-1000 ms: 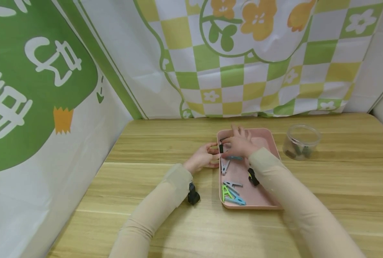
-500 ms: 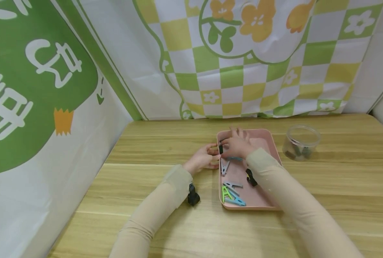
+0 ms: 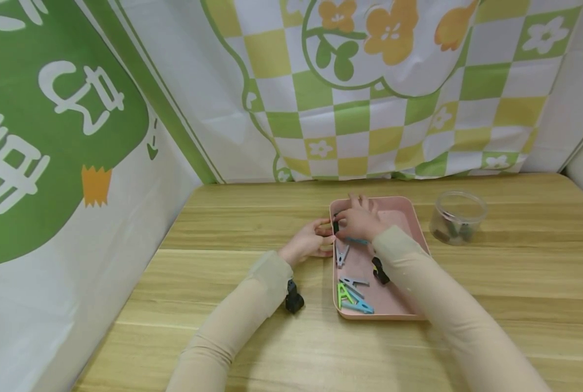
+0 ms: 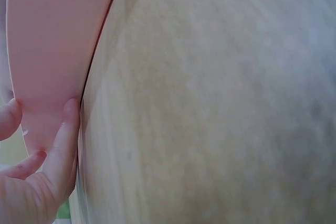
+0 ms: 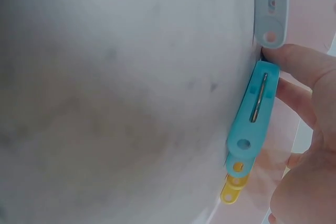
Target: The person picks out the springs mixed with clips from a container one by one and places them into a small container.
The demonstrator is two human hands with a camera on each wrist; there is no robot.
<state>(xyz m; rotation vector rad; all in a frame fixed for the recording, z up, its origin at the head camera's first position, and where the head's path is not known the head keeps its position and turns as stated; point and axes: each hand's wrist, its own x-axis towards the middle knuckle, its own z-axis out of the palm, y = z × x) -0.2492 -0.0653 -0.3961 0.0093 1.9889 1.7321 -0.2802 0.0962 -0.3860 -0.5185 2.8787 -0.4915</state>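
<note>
A pink tray stands on the table, holding several plastic clothespins. My left hand lies against its left side; in the left wrist view straight fingers rest on the outer wall, the thumb at the rim. Inside the tray my right hand pinches a small black clip at the left wall, mostly hidden by the fingers. Close to that hand in the right wrist view lie a turquoise clothespin, a grey one and a yellow one.
Toward the tray's near left corner lie a lime green clothespin, a blue one and a grey one. A clear round jar with dark pieces inside stands right of the tray. A printed cloth hangs behind the table.
My right hand has shifted very slightly left, its fingers closer around the black clip at the wall. The left hand and the tray stay in place.
</note>
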